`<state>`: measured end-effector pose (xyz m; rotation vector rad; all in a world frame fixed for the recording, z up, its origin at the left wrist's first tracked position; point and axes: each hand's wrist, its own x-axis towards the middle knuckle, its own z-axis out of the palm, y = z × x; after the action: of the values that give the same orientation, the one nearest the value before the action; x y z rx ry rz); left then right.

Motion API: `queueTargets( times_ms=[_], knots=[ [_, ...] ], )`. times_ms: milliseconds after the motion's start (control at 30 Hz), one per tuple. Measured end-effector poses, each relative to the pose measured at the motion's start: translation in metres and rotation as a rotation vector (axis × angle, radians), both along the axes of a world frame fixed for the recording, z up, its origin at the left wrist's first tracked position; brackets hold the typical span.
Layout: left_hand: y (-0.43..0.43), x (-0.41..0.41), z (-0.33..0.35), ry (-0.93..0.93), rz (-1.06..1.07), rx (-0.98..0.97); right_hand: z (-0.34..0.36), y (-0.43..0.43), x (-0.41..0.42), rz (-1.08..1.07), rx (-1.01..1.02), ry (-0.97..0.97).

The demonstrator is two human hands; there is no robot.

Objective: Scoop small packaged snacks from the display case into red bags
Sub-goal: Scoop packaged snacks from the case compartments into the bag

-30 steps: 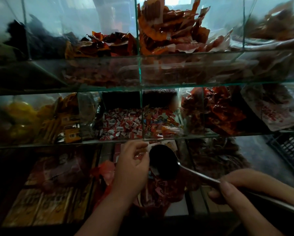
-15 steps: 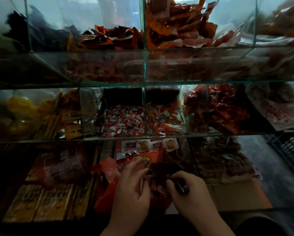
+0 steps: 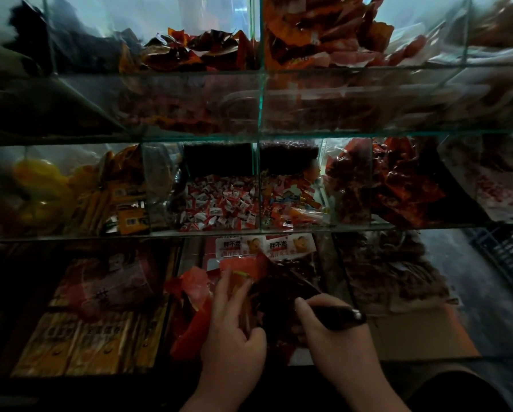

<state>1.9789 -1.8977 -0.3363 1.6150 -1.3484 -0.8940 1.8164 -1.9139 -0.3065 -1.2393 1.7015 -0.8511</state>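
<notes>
Looking down from the head camera, the left hand [image 3: 231, 331] pinches the rim of the red bag [image 3: 196, 292] between thumb and stretched fingers, holding its mouth wide at the lowest tier of the glass case [image 3: 260, 99]. The right hand [image 3: 335, 340] is curled tight round the dark handle of the scoop [image 3: 343, 318], whose bowl is hidden inside the bag. A second ago the scoop hung above the bag, gripped far back on its handle; now it is tipped down into the mouth, so this load looks delivered. Dark red snack packets [image 3: 279, 295] lie in the bag
</notes>
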Motion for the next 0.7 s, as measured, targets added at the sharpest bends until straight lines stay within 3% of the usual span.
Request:
queueTargets(
  times_ms=[67,167,333,533,700],
  knots=[
    [0.0,0.0,0.001,0.019,-0.014,0.047,-0.003,0.001,0.007,0.059,-0.041,0.102],
    [-0.001,0.002,0.006,0.033,-0.032,0.079,-0.006,-0.003,0.01,0.041,-0.044,0.074],
    [0.003,0.003,0.014,0.083,0.026,0.097,-0.012,-0.007,0.0,-0.182,0.078,-0.225],
    [0.003,0.0,0.014,0.089,0.047,0.087,-0.015,-0.005,-0.017,-0.242,0.091,-0.398],
    [0.0,0.003,0.017,0.054,0.061,0.026,-0.018,-0.005,-0.022,-0.312,0.025,-0.424]
  ],
)
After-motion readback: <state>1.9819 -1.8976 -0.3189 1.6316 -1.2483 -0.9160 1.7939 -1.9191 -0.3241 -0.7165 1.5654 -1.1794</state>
